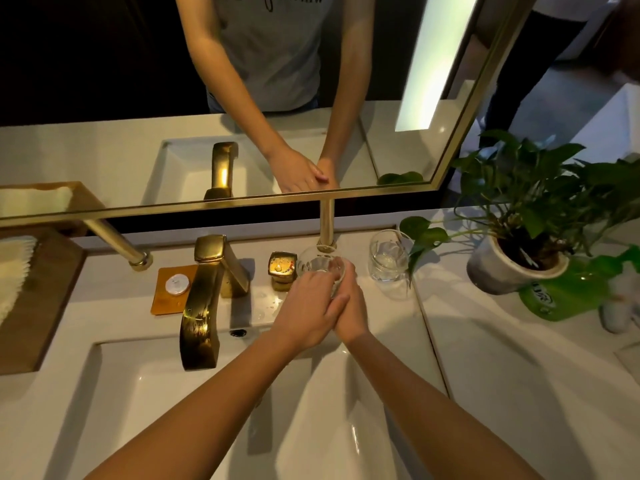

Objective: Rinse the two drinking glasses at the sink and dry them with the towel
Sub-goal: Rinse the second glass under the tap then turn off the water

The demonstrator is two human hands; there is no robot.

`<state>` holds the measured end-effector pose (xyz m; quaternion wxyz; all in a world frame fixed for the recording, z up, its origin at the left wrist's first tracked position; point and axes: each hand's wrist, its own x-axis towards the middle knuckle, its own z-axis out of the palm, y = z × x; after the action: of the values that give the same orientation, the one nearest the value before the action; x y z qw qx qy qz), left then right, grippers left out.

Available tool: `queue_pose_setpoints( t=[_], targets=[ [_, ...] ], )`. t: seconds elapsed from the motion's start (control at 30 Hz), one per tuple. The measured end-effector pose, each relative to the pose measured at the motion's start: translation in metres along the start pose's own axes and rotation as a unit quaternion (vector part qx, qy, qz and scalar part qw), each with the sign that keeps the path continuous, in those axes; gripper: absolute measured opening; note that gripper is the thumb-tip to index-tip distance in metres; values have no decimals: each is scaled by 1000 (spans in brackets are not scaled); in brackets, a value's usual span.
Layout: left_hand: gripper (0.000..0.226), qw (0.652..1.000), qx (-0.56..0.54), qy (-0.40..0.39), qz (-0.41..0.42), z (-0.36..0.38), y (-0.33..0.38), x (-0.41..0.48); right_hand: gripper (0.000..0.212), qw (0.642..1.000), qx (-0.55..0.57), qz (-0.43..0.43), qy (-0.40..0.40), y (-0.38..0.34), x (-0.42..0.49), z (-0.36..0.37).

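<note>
A clear drinking glass (pixel 317 263) sits at the back rim of the white sink (pixel 114 393), just right of the gold tap handle (pixel 282 268). My left hand (pixel 306 311) and my right hand (pixel 348 306) both wrap around this glass, fingers curled on its sides. A second clear glass (pixel 388 256) stands upright on the counter to the right, untouched. A folded white towel (pixel 12 271) lies on a wooden tray at the far left.
The gold faucet (pixel 201 306) arches over the basin, no water seen running. A small soap on an orange dish (pixel 175 289) sits behind it. A potted plant (pixel 519 237) and a green bottle (pixel 571 289) crowd the right counter. A gold-framed mirror (pixel 242 206) hangs ahead.
</note>
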<state>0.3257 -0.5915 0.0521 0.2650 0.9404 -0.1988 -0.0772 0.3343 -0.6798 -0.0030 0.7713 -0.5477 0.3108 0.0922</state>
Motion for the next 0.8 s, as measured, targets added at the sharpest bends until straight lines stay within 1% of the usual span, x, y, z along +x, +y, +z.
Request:
queue_pose_setpoints(
  t=[0.13, 0.23, 0.3, 0.33, 0.37, 0.4, 0.43, 0.47, 0.5, 0.53, 0.6, 0.67, 0.8],
  targets=[
    [35, 1000, 4, 3, 12, 1, -6, 3, 42, 1000, -12, -22, 17, 7, 5, 1],
    [36, 1000, -8, -5, 13, -1, -7, 2, 47, 1000, 11, 1, -6, 3, -1, 0],
    [42, 999, -36, -8, 9, -4, -5, 1, 42, 996, -76, -36, -10, 2, -5, -5],
    [47, 999, -51, 0, 13, -6, -5, -2, 34, 987, -142, -73, -16, 2, -6, -8],
    [51, 998, -57, 8, 17, -7, -5, -5, 26, 969, -216, -120, -18, 0, -10, -11],
    [54, 998, -53, 15, 19, -9, -5, -10, 32, 942, -294, -158, -23, 0, -14, -15],
    [56, 999, -44, 17, 18, -10, -4, -16, 51, 921, -345, -181, -18, 0, -18, -18],
    [57, 999, -37, 16, 17, -10, -4, -23, 69, 909, -369, -191, -20, -2, -25, -20],
    [58, 999, -36, 15, 14, -10, -3, -32, 78, 910, -366, -196, -20, -4, -31, -22],
    [59, 999, -38, 13, 9, -10, -2, -41, 80, 908, -367, -202, -11, -4, -37, -26],
    [60, 1000, -26, 1, -5, -9, -3, -62, 72, 898, -382, -217, 6, -1, -49, -34],
    [61, 1000, -3, -13, -22, -5, -7, -85, 65, 876, -420, -235, 9, 6, -63, -41],
    [65, 995, 59, -35, -67, 6, -21, -132, 57, 822, -506, -258, -42, 26, -97, -48]
  ],
)
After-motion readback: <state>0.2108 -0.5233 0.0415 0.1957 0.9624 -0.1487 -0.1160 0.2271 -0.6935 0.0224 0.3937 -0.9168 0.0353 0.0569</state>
